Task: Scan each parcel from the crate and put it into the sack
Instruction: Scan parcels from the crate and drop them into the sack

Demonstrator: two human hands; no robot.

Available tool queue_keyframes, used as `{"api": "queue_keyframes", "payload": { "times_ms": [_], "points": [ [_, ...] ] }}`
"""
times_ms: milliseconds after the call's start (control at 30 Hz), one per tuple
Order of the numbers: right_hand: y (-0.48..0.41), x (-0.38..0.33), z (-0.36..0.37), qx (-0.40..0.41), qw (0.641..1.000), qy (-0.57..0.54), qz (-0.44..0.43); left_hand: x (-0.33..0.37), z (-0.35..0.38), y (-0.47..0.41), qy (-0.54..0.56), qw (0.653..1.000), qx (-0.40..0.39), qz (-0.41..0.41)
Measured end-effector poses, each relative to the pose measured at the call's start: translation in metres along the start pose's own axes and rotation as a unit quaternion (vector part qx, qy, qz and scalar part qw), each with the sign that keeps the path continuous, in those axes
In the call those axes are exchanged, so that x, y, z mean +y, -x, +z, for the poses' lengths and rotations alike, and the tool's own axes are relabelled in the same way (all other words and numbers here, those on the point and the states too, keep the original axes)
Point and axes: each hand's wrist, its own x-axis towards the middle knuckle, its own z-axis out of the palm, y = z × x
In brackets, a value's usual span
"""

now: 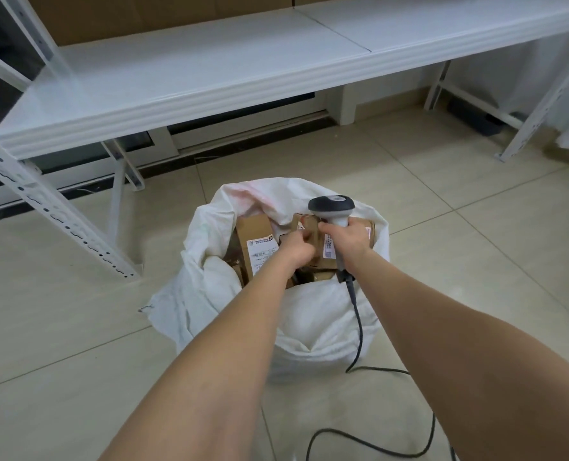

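A white woven sack (313, 327) stands open on the tiled floor, filled with several brown cardboard parcels, one of them (254, 241) with a white label facing up. My left hand (296, 249) reaches into the sack's mouth and grips a brown labelled parcel (309, 227) at the top of the pile. My right hand (348, 237) holds a grey and black barcode scanner (332, 207) by its handle, just above the same parcel. The scanner's head points away from me. No crate is in view.
The scanner's black cable (359, 331) hangs over the sack's front and loops across the floor (476, 261) near my feet. A white metal shelf (209, 78) runs across the back, its slotted leg (53, 207) standing left of the sack.
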Motion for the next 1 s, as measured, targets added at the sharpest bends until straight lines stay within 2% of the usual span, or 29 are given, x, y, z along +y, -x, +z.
{"api": "queue_keyframes", "payload": {
  "times_ms": [67, 200, 267, 333, 400, 533, 633, 733, 867, 900, 1000],
  "points": [
    [-0.002, 0.003, 0.001, 0.007, 1.000, 0.020, -0.015, -0.009, -0.002, -0.002, -0.015, 1.000, 0.020, 0.001],
    [-0.007, 0.000, 0.007, -0.013, 0.998, -0.038, -0.044, -0.009, -0.013, -0.011, -0.092, 0.991, 0.073, 0.062],
    [-0.011, 0.002, 0.011, -0.040, 0.998, -0.035, -0.028, -0.011, -0.016, -0.017, -0.186, 0.979, 0.048, 0.064],
    [-0.012, 0.008, 0.014, -0.072, 0.996, -0.052, 0.006, -0.022, -0.012, -0.016, -0.268, 0.963, -0.010, 0.014],
    [-0.012, 0.018, 0.014, -0.077, 0.995, -0.044, 0.054, -0.038, -0.003, -0.011, -0.276, 0.960, -0.042, -0.025],
    [-0.010, 0.040, 0.009, -0.067, 0.990, 0.011, 0.120, -0.040, -0.001, -0.008, -0.261, 0.962, -0.077, -0.034],
    [-0.006, 0.045, 0.005, -0.066, 0.989, 0.004, 0.130, -0.038, -0.002, -0.003, -0.314, 0.942, -0.111, -0.050],
    [-0.006, 0.036, 0.002, -0.055, 0.991, 0.001, 0.120, -0.049, -0.001, 0.003, -0.354, 0.930, -0.095, -0.042],
    [0.003, 0.044, -0.001, -0.079, 0.982, 0.029, 0.167, -0.064, -0.012, 0.013, -0.437, 0.883, -0.146, -0.085],
    [0.005, 0.050, -0.001, -0.079, 0.980, 0.039, 0.178, -0.069, -0.017, 0.014, -0.452, 0.877, -0.134, -0.098],
    [0.009, 0.053, 0.001, -0.070, 0.982, 0.031, 0.170, -0.078, -0.043, 0.019, -0.474, 0.874, 0.017, -0.103]
  ]
}}
